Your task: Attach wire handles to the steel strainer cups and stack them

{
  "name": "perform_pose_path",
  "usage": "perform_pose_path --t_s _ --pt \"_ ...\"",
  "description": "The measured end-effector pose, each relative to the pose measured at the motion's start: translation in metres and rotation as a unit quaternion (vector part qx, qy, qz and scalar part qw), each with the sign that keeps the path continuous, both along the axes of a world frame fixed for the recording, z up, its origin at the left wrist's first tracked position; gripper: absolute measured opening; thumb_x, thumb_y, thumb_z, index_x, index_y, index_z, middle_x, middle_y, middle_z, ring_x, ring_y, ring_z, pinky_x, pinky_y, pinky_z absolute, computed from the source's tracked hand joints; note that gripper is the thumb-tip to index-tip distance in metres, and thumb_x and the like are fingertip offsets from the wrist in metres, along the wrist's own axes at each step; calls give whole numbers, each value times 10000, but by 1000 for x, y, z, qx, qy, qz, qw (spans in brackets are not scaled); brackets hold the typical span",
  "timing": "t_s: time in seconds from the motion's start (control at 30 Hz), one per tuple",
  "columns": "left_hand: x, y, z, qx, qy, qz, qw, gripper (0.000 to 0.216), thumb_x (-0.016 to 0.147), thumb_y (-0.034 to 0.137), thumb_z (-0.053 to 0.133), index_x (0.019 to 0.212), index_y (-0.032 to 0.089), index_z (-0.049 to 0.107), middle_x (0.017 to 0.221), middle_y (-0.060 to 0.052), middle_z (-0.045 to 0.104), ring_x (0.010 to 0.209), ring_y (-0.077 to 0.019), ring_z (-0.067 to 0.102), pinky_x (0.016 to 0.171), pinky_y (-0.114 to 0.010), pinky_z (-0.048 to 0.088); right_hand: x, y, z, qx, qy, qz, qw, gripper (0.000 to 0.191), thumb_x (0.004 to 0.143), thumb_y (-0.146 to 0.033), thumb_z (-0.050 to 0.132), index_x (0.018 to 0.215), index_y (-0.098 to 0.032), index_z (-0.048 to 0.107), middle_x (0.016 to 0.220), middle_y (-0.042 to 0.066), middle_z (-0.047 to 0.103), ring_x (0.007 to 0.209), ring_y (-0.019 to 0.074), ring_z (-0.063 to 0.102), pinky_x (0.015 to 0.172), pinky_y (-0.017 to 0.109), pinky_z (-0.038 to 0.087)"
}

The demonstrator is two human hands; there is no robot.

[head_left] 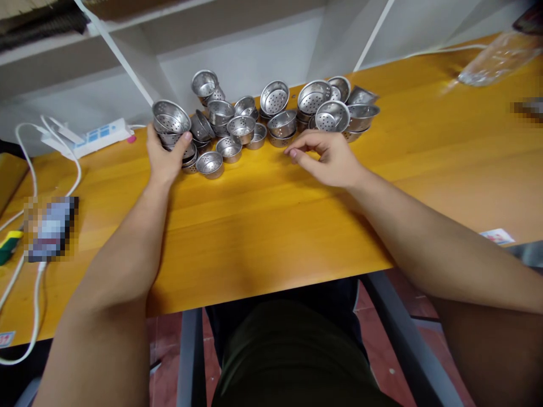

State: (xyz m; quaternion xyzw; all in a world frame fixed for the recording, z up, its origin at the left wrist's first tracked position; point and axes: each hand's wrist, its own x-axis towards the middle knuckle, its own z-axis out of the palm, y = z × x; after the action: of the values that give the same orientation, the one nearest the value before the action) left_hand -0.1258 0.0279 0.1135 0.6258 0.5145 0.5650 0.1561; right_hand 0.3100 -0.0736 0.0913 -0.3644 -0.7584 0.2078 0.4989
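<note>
My left hand (165,156) is wrapped round a stack of perforated metal cups (171,117) at the left end of a cluster; the lower part of the stack is partly hidden by my fingers. My right hand (324,155) hovers in front of the cluster with its fingers curled and thumb drawn in close; nothing shows between them. Just behind it sits a shiny perforated cup (332,117), resting on others. Between the hands stand several more cups, some stacked, some tilted, with a single small cup (210,164) nearest the front.
The cups stand on a yellow wooden table (271,226) against a grey partition. To the left are a white power strip (99,137), white cables and a phone-like device (53,229). A clear plastic bottle (496,59) lies at the back right. A chair arm (407,333) is below.
</note>
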Motion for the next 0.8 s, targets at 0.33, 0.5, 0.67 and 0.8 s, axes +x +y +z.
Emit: perform_pose_path --t_s 0.33,0.5,0.67,0.8 --pt "-12 11 -7 25 -14 17 999 1304 541 1139 1044 1387 286 536 1465 -58 761 1436 -247 690 1504 -540 498 2 -1 1 -5 -3 17 1000 558 1145 -898 863 1067 -354 957 1015 94 898 892 328 807 885 580 725" --pt "-21 12 -6 28 17 24 999 1657 464 1331 890 1621 223 468 1770 -137 661 1722 -266 600 1645 -556 347 2 -2 1 -3 -7 16 1000 541 1166 -872 842 1078 -352 960 1047 96 921 915 331 819 864 571 707" --pt "-28 19 -7 88 12 11 996 1600 584 1288 909 1692 225 463 1886 -156 592 1869 -307 510 1693 -568 265 2 -1 1 5 -3 8 1000 533 1160 -865 844 1060 -353 959 1013 97 904 894 335 806 873 583 713" --pt "-40 29 -3 111 -35 55 992 1541 509 1288 933 1562 249 505 1699 -157 667 1839 -389 484 1647 -615 293 1 -1 2 0 -1 2 1000 570 1113 -909 876 1023 -350 943 974 89 882 889 330 799 871 567 726"
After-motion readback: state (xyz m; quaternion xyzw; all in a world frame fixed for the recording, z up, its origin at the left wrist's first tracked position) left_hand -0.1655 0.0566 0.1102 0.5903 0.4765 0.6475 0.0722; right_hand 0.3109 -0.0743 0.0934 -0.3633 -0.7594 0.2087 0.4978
